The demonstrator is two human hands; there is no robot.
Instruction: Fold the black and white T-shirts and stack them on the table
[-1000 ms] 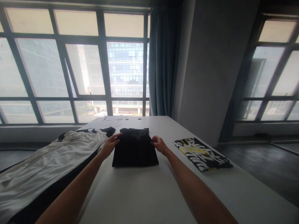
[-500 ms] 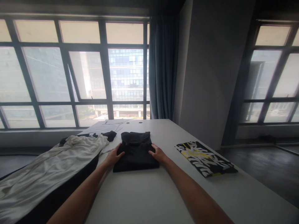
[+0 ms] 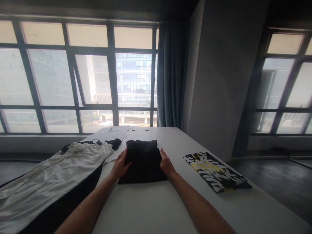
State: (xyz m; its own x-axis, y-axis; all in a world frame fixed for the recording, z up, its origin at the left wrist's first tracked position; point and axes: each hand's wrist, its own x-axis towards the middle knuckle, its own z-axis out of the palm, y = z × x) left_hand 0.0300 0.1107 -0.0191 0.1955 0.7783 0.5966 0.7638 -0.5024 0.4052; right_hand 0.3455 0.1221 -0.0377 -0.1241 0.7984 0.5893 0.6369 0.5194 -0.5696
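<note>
On my feed, the left hand (image 3: 119, 166) sits just left of lower centre, thumb spread from its fingers and lying on the cloth; I see no pinch. The right hand (image 3: 167, 165) is flat and unclamped, fingers extended along the opposite edge. A second ago both were pinching near the upper corners; now they have slid down the sides, and the right thumb has come off the top. I read that as the fold being laid and its edges squared up.

The folded black garment (image 3: 144, 166) lies at lower centre, between my two palms and touching both, flat on the white table (image 3: 138, 208). Outward, a pale cloth (image 3: 80, 165) sprawls across the lower left, papers (image 3: 107, 134) lie beyond it, and a patterned folded garment (image 3: 214, 172) rests at lower right, well apart from the right hand.
</note>
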